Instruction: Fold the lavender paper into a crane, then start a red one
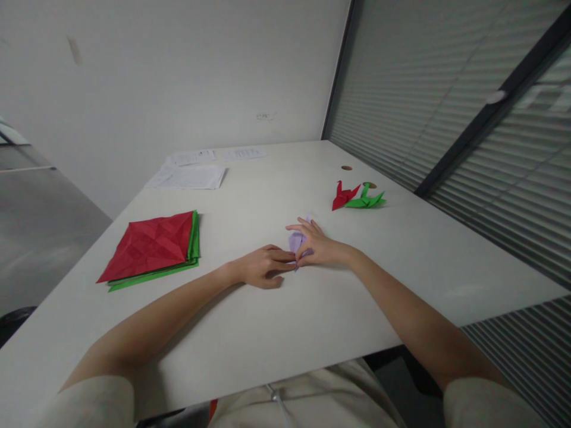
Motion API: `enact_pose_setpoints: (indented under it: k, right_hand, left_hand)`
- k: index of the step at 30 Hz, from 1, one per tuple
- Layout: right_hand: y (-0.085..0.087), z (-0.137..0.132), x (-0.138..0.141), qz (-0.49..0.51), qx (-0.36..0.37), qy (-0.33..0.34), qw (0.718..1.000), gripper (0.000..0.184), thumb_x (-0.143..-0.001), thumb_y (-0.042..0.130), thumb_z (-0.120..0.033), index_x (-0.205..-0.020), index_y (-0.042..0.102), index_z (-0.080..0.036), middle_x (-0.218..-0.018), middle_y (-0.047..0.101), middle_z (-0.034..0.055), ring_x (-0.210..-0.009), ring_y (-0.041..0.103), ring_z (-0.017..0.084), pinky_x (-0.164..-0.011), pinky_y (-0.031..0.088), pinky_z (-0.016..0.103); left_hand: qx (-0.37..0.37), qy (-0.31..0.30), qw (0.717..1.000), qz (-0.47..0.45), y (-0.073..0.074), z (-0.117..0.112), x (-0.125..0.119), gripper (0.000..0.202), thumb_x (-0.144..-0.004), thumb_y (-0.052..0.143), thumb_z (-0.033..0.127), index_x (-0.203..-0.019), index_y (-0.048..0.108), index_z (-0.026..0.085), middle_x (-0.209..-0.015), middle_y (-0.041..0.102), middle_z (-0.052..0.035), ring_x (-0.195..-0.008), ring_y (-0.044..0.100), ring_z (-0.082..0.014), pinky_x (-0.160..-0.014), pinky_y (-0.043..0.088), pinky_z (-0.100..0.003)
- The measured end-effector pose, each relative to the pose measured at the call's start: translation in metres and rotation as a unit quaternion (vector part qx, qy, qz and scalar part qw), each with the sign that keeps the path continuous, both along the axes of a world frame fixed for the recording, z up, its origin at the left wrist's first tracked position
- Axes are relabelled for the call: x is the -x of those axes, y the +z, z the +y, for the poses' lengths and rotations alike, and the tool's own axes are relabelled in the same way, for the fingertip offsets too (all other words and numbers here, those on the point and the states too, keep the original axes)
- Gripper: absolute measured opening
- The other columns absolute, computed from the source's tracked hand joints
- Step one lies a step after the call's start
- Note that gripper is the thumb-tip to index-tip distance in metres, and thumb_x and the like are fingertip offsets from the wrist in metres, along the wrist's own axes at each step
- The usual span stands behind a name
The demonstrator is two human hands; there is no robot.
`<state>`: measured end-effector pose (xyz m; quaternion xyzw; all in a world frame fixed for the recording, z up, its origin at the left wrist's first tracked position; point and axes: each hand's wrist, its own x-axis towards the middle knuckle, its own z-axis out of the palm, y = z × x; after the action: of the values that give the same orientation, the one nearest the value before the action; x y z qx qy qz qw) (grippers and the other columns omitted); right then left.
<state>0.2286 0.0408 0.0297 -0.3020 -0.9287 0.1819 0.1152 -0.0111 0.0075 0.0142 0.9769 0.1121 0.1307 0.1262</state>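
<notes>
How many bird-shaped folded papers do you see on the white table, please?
2: a red folded-paper bird and, just to its right, a green folded-paper bird, both beyond the right hand, which partly hides a purple folded paper of unclear shape.

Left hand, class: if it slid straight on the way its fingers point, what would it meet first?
Most likely the purple paper, which the left hand seems to touch; the right hand looks just beyond, though exact contact is unclear.
</notes>
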Motion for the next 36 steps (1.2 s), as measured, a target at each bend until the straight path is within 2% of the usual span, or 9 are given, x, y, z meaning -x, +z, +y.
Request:
enact_pose_setpoints:
  k: [7, 13, 27, 36]
  right_hand:
    - [0.0016, -0.0007, 0.0000, -0.012, -0.003, -0.003, 1.000, 0.009, -0.068, 0.079, -0.036, -0.075, 0.077, -0.031, -0.146, 0.036, -0.0002, -0.142, 0.008, 0.039, -0.111, 0.000, 0.066]
    - [0.0028, -0.0011, 0.0020, -0.012, -0.015, 0.004, 1.000, 0.012, -0.065, 0.081, -0.038, -0.074, 0.077, -0.033, -0.147, 0.034, -0.0015, -0.142, 0.007, 0.039, -0.110, -0.001, 0.067]
    - [0.0047, -0.0031, 0.0039, -0.019, -0.011, 0.000, 1.000, 0.008, -0.067, 0.079, -0.034, -0.074, 0.077, -0.031, -0.147, 0.034, -0.0004, -0.142, 0.007, 0.039, -0.111, 0.001, 0.065]
    - [0.0026, -0.0011, 0.0016, -0.006, -0.001, 0.005, 1.000, 0.010, -0.066, 0.079, -0.037, -0.075, 0.077, -0.031, -0.147, 0.034, -0.0010, -0.143, 0.007, 0.037, -0.113, -0.001, 0.062]
  left_hand:
    - [0.005, 0.004, 1.000, 0.007, -0.0006, 0.0001, 0.0004, 0.053, -0.082, 0.053, 0.026, -0.134, 0.047, 0.022, -0.144, 0.044, -0.0111, -0.127, 0.048, -0.0261, -0.107, 0.034, -0.041]
    - [0.010, 0.023, 1.000, 0.002, -0.0027, -0.0003, 0.0013, 0.054, -0.078, 0.058, 0.026, -0.131, 0.049, 0.023, -0.139, 0.050, -0.0102, -0.122, 0.052, -0.0262, -0.108, 0.034, -0.044]
    - [0.008, 0.009, 1.000, 0.011, 0.0001, -0.0027, -0.0005, 0.047, -0.081, 0.054, 0.028, -0.127, 0.054, 0.020, -0.138, 0.049, -0.0125, -0.124, 0.049, -0.0265, -0.109, 0.031, -0.042]
    - [0.024, 0.003, 0.999, -0.022, -0.0019, -0.0017, 0.0009, 0.050, -0.083, 0.054, 0.027, -0.132, 0.049, 0.019, -0.134, 0.053, -0.0133, -0.129, 0.046, -0.0256, -0.109, 0.032, -0.043]
